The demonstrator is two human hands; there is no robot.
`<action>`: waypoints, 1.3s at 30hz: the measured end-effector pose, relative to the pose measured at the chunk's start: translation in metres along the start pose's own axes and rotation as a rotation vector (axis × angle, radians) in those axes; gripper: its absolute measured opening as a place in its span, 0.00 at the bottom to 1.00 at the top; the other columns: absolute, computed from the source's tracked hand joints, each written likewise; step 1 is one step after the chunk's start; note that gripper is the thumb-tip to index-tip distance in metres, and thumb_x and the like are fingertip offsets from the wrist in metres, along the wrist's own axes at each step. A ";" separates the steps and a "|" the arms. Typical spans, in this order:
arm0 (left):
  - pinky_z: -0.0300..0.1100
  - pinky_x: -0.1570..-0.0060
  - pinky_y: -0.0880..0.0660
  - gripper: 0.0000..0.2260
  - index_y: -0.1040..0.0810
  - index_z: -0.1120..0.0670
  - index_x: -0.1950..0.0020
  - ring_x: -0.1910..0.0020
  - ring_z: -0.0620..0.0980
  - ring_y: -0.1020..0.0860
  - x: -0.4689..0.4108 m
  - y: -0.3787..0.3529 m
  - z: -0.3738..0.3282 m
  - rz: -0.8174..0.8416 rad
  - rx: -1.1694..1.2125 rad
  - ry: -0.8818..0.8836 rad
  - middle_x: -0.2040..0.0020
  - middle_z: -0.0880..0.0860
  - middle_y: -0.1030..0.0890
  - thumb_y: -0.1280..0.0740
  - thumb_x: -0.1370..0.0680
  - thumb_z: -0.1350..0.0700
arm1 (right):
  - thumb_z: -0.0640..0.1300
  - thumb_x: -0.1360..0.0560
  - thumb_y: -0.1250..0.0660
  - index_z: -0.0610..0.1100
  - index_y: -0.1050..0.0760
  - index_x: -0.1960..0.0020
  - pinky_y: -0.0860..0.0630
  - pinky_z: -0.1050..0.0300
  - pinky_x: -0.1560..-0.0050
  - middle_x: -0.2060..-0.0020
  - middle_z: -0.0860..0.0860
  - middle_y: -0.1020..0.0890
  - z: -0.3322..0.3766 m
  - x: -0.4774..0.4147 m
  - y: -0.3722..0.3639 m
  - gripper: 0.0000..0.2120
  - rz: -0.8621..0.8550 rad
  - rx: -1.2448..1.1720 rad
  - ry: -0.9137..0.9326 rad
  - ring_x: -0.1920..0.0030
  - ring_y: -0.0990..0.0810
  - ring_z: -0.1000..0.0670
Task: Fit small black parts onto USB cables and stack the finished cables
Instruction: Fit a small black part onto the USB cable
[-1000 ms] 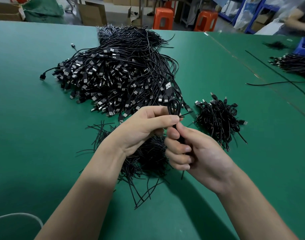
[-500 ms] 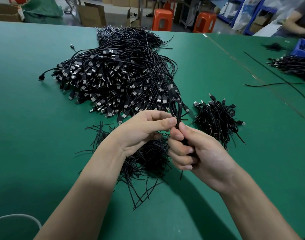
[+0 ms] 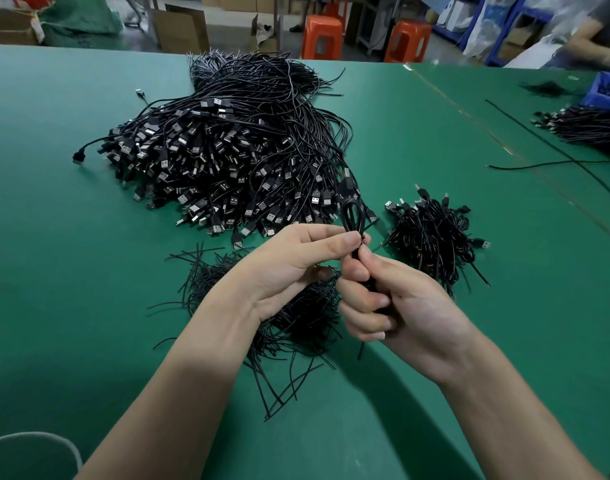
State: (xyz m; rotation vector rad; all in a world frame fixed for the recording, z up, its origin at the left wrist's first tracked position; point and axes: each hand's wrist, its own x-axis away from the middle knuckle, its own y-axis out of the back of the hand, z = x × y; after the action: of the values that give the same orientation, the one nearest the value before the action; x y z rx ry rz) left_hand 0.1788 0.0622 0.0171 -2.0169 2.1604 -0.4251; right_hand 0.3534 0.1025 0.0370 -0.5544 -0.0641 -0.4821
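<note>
- Both hands are up over the green table (image 3: pixel 71 271), dead centre, working one black cable (image 3: pixel 352 216).
- Left hand (image 3: pixel 289 261): thumb and forefinger pinch the cable right under its loop. The other fingers are tucked loosely behind.
- Right hand (image 3: pixel 407 310): fingers curled round the folded cable lower down. The thumb lies up along it, its tip nearly at the left hand's pinch.
- The cable is folded into a narrow upright loop sticking out at 12 o'clock above the pinch. The rest is buried in the right fist, with one thin end showing below at 6 o'clock.
- A short black stub pokes out at 3 o'clock from the pinch. Too small to tell what it is.
- A USB plug sits just above the loop. Can't tell if it belongs to this cable or to the pile behind.
- Big pile (image 3: pixel 227 161) of USB cables at 11 o'clock from the hands, plugs fanned toward the near side, wire ends trailing to the far edge.
- Small heap (image 3: pixel 431 233) of coiled cables at 2 o'clock, just beside the hands and apart from the big pile.
- Thin black strips (image 3: pixel 296 317) lie in a loose mound under the left wrist, spilling out toward 6–7 o'clock.
- Out at 2–3 o'clock: a loose cable (image 3: pixel 545 164), another bundle (image 3: pixel 587 124), a blue bin (image 3: pixel 606 90) and a second person's arm (image 3: pixel 587 36).
- Past the table at 12 o'clock are two orange stools (image 3: pixel 322 36), with a cardboard box (image 3: pixel 180 27) at 11.
- White cord (image 3: pixel 37 438) curls in at 8 o'clock, in the near corner.
</note>
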 end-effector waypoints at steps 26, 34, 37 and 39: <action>0.42 0.54 0.30 0.13 0.15 0.50 0.53 0.56 0.39 0.22 0.005 0.011 -0.007 -0.077 -0.101 0.063 0.54 0.46 0.18 0.22 0.34 0.46 | 0.54 0.22 0.30 0.56 0.27 0.44 0.25 0.65 0.59 0.54 0.60 0.21 0.011 -0.001 0.010 0.10 -0.569 1.297 0.701 0.54 0.19 0.54; 0.45 0.51 0.30 0.05 0.16 0.46 0.66 0.57 0.42 0.24 0.001 0.015 -0.001 0.068 -0.003 0.104 0.61 0.42 0.20 0.23 0.30 0.49 | 0.48 0.21 0.29 0.48 0.21 0.52 0.28 0.67 0.61 0.61 0.60 0.19 0.032 -0.005 0.016 0.04 -0.314 1.436 0.808 0.61 0.21 0.56; 0.48 0.47 0.32 0.07 0.14 0.49 0.56 0.55 0.43 0.24 0.001 0.014 -0.001 0.030 0.024 0.072 0.56 0.46 0.19 0.23 0.29 0.48 | 0.45 0.20 0.30 0.48 0.23 0.55 0.32 0.66 0.65 0.67 0.57 0.22 0.027 -0.007 0.012 0.05 -0.383 1.310 0.749 0.67 0.24 0.53; 0.40 0.50 0.28 0.13 0.14 0.54 0.48 0.56 0.43 0.22 0.001 0.011 -0.003 -0.086 -0.097 -0.001 0.53 0.48 0.16 0.23 0.28 0.48 | 0.43 0.21 0.31 0.48 0.25 0.58 0.33 0.61 0.67 0.70 0.54 0.24 0.022 -0.011 0.008 0.08 -0.463 1.066 0.644 0.70 0.28 0.54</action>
State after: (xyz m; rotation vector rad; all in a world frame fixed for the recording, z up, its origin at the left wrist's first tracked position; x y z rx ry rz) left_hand 0.1677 0.0623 0.0169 -2.1667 2.1395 -0.3357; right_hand 0.3490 0.1246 0.0501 0.6909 0.1681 -0.9583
